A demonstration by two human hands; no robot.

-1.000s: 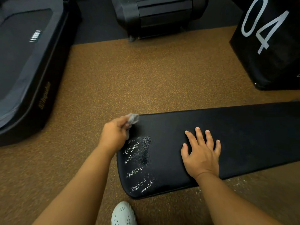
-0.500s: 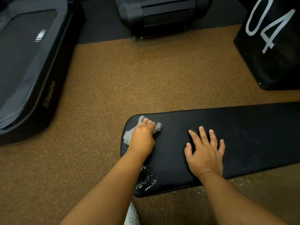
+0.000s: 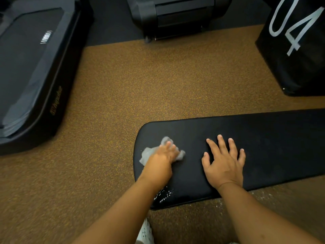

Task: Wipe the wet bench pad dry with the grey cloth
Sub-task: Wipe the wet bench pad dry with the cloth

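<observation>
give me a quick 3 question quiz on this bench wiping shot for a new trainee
1. True or false: the right hand holds the grey cloth.
2. Where on the bench pad do droplets show?
A. by the near edge at its rounded end, beside the left forearm
B. at the far right end
C. under the right hand
3. Fill in: the right hand lies ____ on the pad, fingers spread.

Key
1. False. The left hand presses the cloth on the pad; the right hand holds nothing.
2. A
3. flat
</observation>
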